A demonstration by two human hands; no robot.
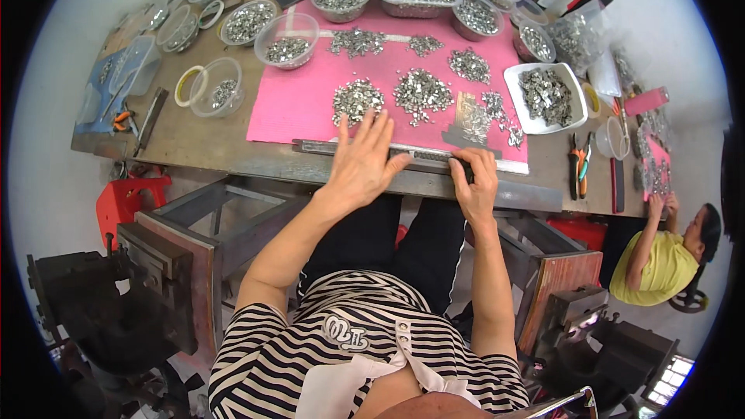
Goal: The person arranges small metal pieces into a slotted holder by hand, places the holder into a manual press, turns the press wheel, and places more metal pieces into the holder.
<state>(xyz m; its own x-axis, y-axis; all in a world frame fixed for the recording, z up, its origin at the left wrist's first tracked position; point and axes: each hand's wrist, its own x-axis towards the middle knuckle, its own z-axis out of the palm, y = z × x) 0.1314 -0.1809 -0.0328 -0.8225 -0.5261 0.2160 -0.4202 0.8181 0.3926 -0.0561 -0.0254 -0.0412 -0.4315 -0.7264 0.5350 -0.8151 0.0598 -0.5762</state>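
My left hand [363, 157] lies with its fingers spread across a long, narrow metal rail [314, 147] at the table's front edge. Its fingertips reach the near side of a pile of small shiny metal pieces [357, 97]. My right hand [477, 177] is closed at the rail's right part, fingers curled and thumb pressed in. Something dark shows at its grip, too hidden to name. Beyond the rail lies a second pile of metal pieces [423, 95]. Next to my right hand, thin pieces lie in rows on a small flat plate [470, 118].
A pink mat [272, 112] covers the middle. Tubs of metal pieces [415, 8] line the back; a white dish [578, 109] stands right. Pliers [574, 167] lie beyond it. Black metal machines [116, 295] flank my seat. A person in yellow [656, 264] works at far right.
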